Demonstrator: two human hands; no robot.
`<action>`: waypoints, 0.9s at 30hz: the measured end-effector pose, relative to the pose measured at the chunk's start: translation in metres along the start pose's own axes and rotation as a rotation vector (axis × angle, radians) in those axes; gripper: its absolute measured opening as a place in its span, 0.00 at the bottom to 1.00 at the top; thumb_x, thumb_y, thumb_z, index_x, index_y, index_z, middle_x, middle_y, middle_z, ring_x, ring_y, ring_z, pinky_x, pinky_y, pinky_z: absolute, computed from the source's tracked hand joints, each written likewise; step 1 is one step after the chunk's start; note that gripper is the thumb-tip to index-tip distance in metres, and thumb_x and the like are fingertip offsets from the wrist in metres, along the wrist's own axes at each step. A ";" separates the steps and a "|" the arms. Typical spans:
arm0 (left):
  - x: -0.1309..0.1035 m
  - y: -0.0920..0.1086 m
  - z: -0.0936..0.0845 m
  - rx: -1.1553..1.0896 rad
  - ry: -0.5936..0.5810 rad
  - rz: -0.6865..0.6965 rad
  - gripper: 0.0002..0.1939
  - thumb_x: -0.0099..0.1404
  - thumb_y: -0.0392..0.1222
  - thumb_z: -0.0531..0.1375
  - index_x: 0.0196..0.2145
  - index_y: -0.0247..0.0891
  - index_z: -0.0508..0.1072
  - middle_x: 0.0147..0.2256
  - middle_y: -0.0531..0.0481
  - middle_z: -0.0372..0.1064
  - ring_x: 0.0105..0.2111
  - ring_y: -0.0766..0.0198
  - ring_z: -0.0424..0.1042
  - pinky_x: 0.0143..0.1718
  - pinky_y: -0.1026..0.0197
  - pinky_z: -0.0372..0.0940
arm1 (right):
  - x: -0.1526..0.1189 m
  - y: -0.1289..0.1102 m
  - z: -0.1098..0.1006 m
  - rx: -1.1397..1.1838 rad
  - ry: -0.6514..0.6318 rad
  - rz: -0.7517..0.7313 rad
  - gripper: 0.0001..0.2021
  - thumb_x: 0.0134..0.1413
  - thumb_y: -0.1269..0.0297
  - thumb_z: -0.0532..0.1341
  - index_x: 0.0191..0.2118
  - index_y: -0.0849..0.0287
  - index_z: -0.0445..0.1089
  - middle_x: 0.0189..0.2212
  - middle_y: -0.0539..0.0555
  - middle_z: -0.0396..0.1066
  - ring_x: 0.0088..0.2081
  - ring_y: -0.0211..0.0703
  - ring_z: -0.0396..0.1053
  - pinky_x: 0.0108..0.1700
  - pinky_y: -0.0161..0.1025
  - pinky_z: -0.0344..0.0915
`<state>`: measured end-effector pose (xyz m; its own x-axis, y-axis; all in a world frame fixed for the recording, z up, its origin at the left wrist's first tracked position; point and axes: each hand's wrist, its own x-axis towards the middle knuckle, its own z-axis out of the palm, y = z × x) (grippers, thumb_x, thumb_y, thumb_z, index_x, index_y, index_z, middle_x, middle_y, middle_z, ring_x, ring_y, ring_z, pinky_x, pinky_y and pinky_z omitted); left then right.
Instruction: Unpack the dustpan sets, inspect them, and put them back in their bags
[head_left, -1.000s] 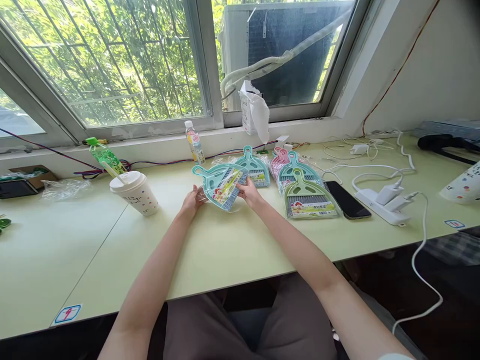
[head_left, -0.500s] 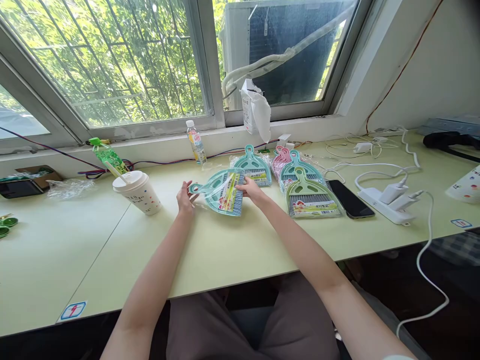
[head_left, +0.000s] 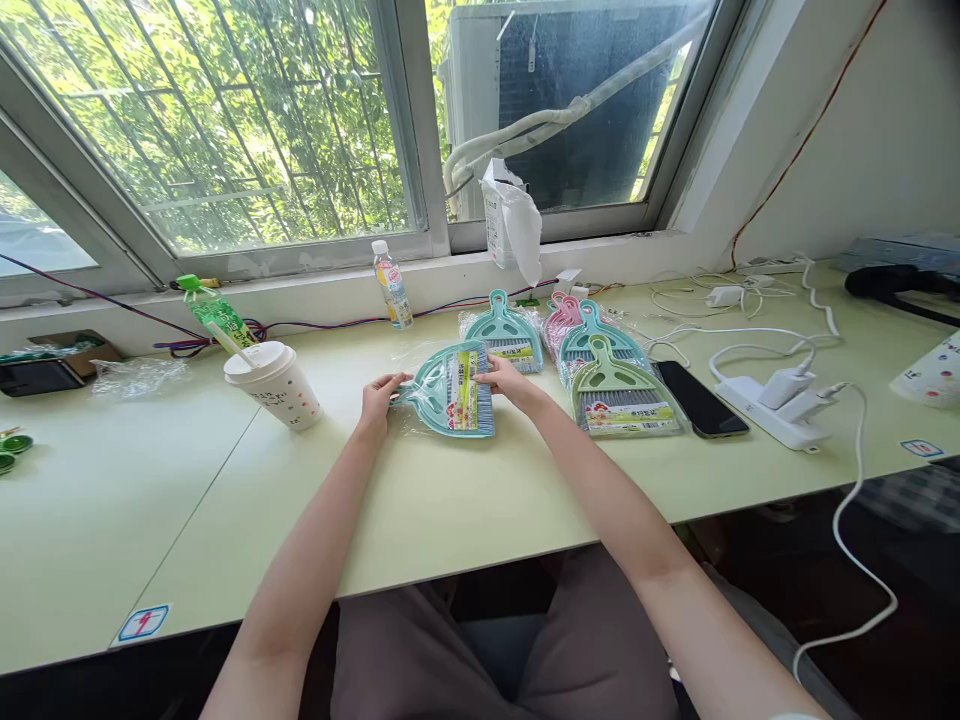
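A blue-green dustpan and brush set (head_left: 433,400) in clear plastic lies sideways between my hands, its handle to the left and grey bristles to the right. My left hand (head_left: 380,400) is closed around the handle end. With fingers at the bristle side near the yellow-green label, my right hand (head_left: 504,380) grips the other end. Behind it rests another wrapped blue-green dustpan set (head_left: 501,328). To the right lie a green dustpan set (head_left: 626,395), a blue one (head_left: 596,340) and a pink one (head_left: 561,315), all in plastic.
A white paper cup (head_left: 277,385) with a straw stands left, near a green bottle (head_left: 217,310). A small bottle (head_left: 393,285) stands by the sill. On the right are a black phone (head_left: 697,397), a white power strip (head_left: 772,405) and loose cables. The table's front edge (head_left: 465,580) is close to my legs.
My left hand has closed on the handle, where its fingers were apart before. The dustpan set has turned slightly and shifted a little to the right.
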<state>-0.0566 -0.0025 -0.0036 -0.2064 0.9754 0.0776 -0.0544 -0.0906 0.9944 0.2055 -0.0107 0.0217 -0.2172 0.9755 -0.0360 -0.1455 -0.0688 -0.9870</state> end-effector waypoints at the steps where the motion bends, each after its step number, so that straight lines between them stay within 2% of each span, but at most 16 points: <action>1: 0.001 0.001 -0.001 -0.039 0.010 -0.008 0.18 0.48 0.53 0.71 0.29 0.35 0.79 0.34 0.46 0.77 0.31 0.66 0.70 0.28 0.67 0.64 | 0.000 -0.001 -0.001 0.013 0.010 -0.021 0.17 0.42 0.73 0.67 0.42 0.57 0.71 0.36 0.52 0.78 0.34 0.42 0.75 0.39 0.41 0.73; 5: 0.006 0.005 -0.005 -0.120 0.074 -0.065 0.16 0.54 0.53 0.68 0.32 0.37 0.73 0.34 0.49 0.75 0.30 0.67 0.73 0.30 0.67 0.68 | 0.002 -0.002 -0.005 0.075 0.087 -0.081 0.16 0.42 0.72 0.66 0.41 0.57 0.72 0.36 0.52 0.78 0.35 0.42 0.74 0.40 0.40 0.72; 7: 0.007 0.007 -0.006 -0.132 0.049 -0.108 0.18 0.58 0.56 0.64 0.35 0.38 0.71 0.36 0.48 0.75 0.30 0.65 0.75 0.28 0.66 0.68 | 0.003 0.000 -0.006 0.107 0.127 -0.109 0.16 0.42 0.71 0.65 0.41 0.57 0.71 0.35 0.51 0.77 0.34 0.41 0.74 0.39 0.39 0.72; 10: 0.003 0.009 -0.004 -0.080 -0.184 -0.169 0.24 0.59 0.61 0.62 0.42 0.37 0.73 0.38 0.42 0.76 0.26 0.63 0.75 0.22 0.65 0.65 | 0.004 0.002 -0.006 0.161 0.226 -0.132 0.16 0.42 0.70 0.64 0.42 0.57 0.69 0.35 0.51 0.77 0.34 0.41 0.74 0.39 0.39 0.72; 12: -0.001 0.009 -0.002 0.006 -0.304 -0.179 0.25 0.56 0.58 0.67 0.44 0.36 0.76 0.35 0.42 0.76 0.19 0.69 0.68 0.16 0.68 0.59 | 0.005 0.002 -0.007 0.192 0.293 -0.136 0.17 0.43 0.70 0.63 0.43 0.56 0.68 0.36 0.51 0.77 0.36 0.42 0.74 0.40 0.40 0.72; 13: -0.002 0.009 -0.001 0.043 -0.320 -0.173 0.24 0.54 0.54 0.69 0.43 0.35 0.77 0.33 0.44 0.76 0.17 0.73 0.64 0.14 0.70 0.54 | 0.005 0.002 -0.008 0.202 0.314 -0.136 0.17 0.43 0.71 0.63 0.43 0.56 0.68 0.37 0.52 0.77 0.37 0.43 0.75 0.41 0.41 0.73; 15: -0.003 0.008 -0.001 0.056 -0.281 -0.162 0.21 0.51 0.48 0.71 0.39 0.33 0.78 0.27 0.48 0.72 0.14 0.78 0.55 0.12 0.72 0.44 | 0.005 0.001 -0.010 0.217 0.333 -0.135 0.18 0.42 0.71 0.63 0.43 0.57 0.68 0.38 0.53 0.77 0.38 0.45 0.75 0.43 0.43 0.74; 17: 0.000 0.007 -0.002 -0.008 -0.171 -0.143 0.16 0.51 0.44 0.71 0.35 0.32 0.77 0.24 0.52 0.68 0.13 0.79 0.52 0.11 0.71 0.40 | 0.004 -0.001 -0.012 0.238 0.348 -0.138 0.17 0.42 0.72 0.62 0.43 0.57 0.68 0.38 0.53 0.77 0.39 0.46 0.76 0.44 0.44 0.74; 19: 0.006 0.007 -0.005 -0.104 0.017 -0.129 0.11 0.54 0.40 0.68 0.34 0.32 0.76 0.23 0.55 0.65 0.13 0.79 0.53 0.11 0.72 0.45 | 0.003 -0.002 -0.014 0.266 0.371 -0.144 0.17 0.43 0.72 0.62 0.42 0.57 0.68 0.39 0.53 0.77 0.39 0.45 0.75 0.44 0.43 0.75; 21: 0.011 0.008 -0.009 -0.213 0.206 -0.127 0.07 0.59 0.38 0.63 0.36 0.34 0.73 0.24 0.55 0.66 0.15 0.76 0.60 0.15 0.72 0.55 | 0.002 -0.003 -0.015 0.294 0.396 -0.147 0.17 0.43 0.73 0.62 0.43 0.56 0.68 0.39 0.52 0.77 0.39 0.43 0.75 0.42 0.41 0.75; 22: 0.014 0.008 -0.010 -0.265 0.253 -0.132 0.06 0.62 0.37 0.61 0.38 0.34 0.72 0.27 0.54 0.68 0.18 0.75 0.65 0.19 0.72 0.61 | 0.002 -0.004 -0.015 0.308 0.406 -0.144 0.18 0.43 0.73 0.62 0.44 0.56 0.68 0.39 0.51 0.77 0.38 0.43 0.75 0.41 0.40 0.75; 24: 0.015 0.009 -0.010 -0.341 0.227 -0.150 0.09 0.65 0.36 0.59 0.44 0.36 0.69 0.32 0.51 0.71 0.24 0.71 0.72 0.27 0.69 0.68 | 0.001 -0.004 -0.014 0.337 0.427 -0.135 0.18 0.44 0.74 0.61 0.45 0.55 0.68 0.38 0.50 0.76 0.37 0.41 0.75 0.40 0.39 0.75; 27: 0.011 0.010 -0.009 -0.292 0.039 -0.173 0.18 0.63 0.34 0.61 0.50 0.36 0.66 0.39 0.46 0.74 0.30 0.67 0.77 0.34 0.65 0.72 | 0.001 -0.003 -0.011 0.365 0.440 -0.126 0.17 0.45 0.75 0.61 0.43 0.55 0.68 0.37 0.49 0.76 0.35 0.39 0.74 0.38 0.36 0.75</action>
<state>-0.0678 0.0053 0.0063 -0.2067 0.9734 -0.0985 -0.3678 0.0160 0.9298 0.2165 -0.0073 0.0225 0.2330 0.9706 -0.0603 -0.4845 0.0621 -0.8726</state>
